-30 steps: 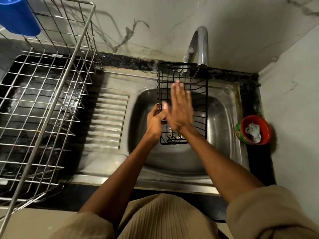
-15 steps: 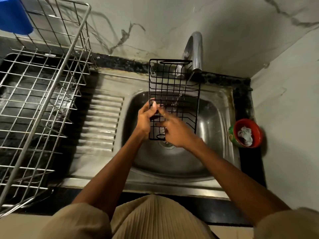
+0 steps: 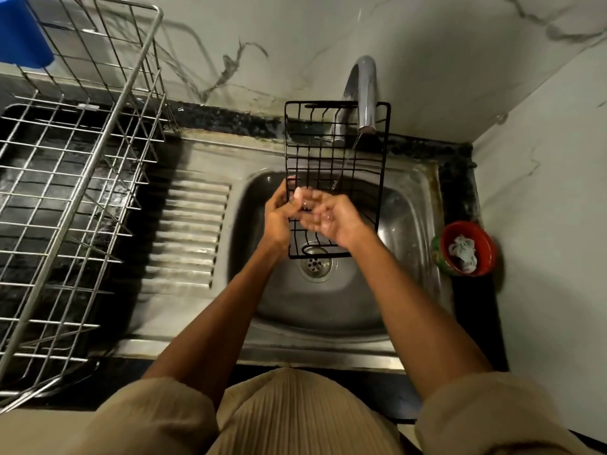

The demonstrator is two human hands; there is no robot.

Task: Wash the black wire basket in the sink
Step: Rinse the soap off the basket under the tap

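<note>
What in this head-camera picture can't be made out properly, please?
- Right hand: motion-blurred against the basket, so its grip is unclear.
- Left hand: its fingertips blur at the basket's left edge.
- Blue cup: cut off by the top-left edge.
- Dish rack: cut off by the left edge.
- White lump in the red bowl: too small to identify.

A home kitchen — a stainless steel sink (image 3: 423,205) with a ribbed draining board (image 3: 187,231) is set into a dark stone counter (image 3: 226,119), under a curved metal tap (image 3: 364,90). A steel wire dish rack (image 3: 75,198) stands on the counter's left side, and marble-look tiles (image 3: 427,44) line the corner walls — plain domestic fittings.
</note>
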